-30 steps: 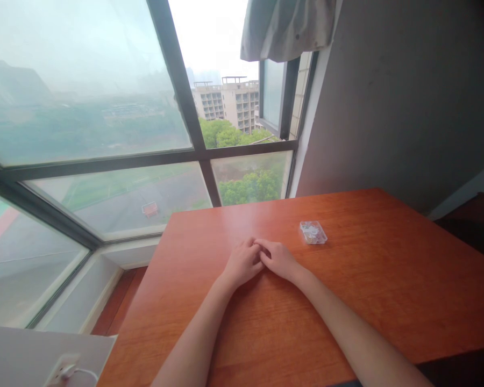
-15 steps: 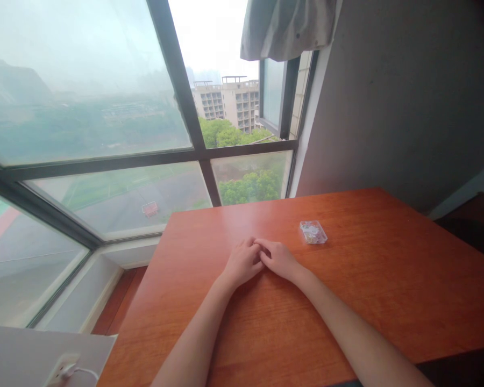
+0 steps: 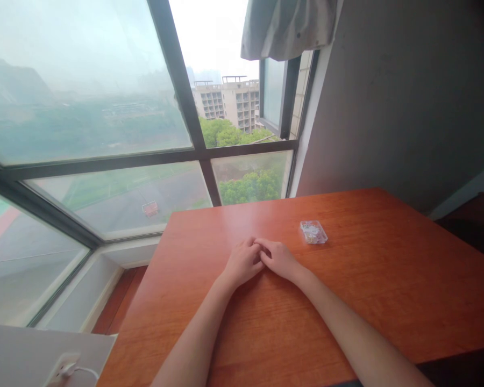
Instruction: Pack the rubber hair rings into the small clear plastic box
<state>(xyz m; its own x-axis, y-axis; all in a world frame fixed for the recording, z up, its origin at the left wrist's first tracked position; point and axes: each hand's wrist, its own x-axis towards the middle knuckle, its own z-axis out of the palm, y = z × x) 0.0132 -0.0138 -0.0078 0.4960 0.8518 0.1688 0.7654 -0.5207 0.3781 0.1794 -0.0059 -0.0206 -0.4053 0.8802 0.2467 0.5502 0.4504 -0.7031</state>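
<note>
My left hand [image 3: 244, 262] and my right hand [image 3: 279, 259] rest together on the reddish-brown wooden table [image 3: 367, 269]. Their curled fingers meet and overlap at the fingertips, and I see no object between them. To the right of my right hand, and apart from it, lies a small clear plastic box [image 3: 313, 232]. Little whitish and coloured pieces show through it, too small to name.
Large windows [image 3: 105, 107] with dark frames [image 3: 201, 154] border the table's far and left sides. A grey curtain [image 3: 288, 29] hangs above. At the lower left a wall socket [image 3: 64, 370] holds a white plug. A grey wall [image 3: 395, 107] rises at the right.
</note>
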